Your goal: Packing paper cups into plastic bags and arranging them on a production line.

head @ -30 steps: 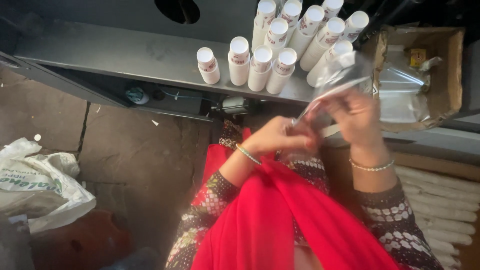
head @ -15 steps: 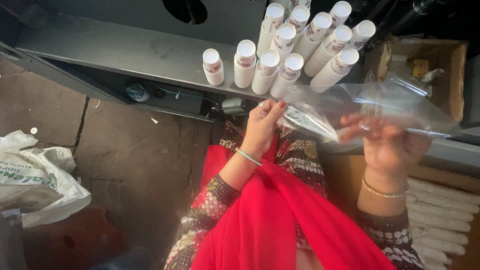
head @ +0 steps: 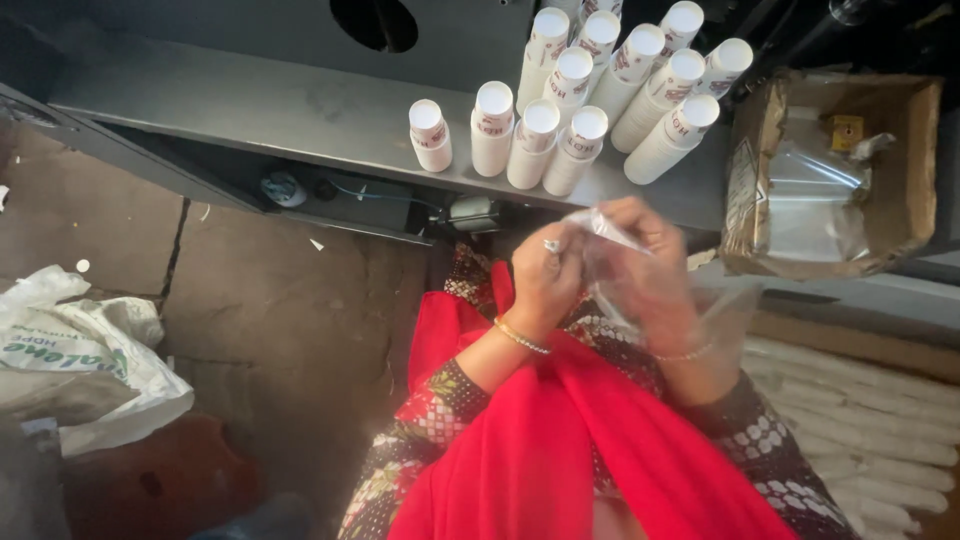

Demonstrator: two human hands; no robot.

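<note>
A clear plastic bag (head: 655, 290), stretched wide half a second ago, is now being gathered close in front of the chest; it is being pinched by the left hand (head: 545, 275) and gripped by the right hand (head: 645, 265), below the shelf (head: 300, 110) of white bottles (head: 560, 120)

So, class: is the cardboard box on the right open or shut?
Open. The cardboard box has its flaps folded out, with clear plastic bags showing inside.

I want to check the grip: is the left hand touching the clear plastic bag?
Touching. The head view shows the left hand pinching the top edge of the clear plastic bag.
</note>
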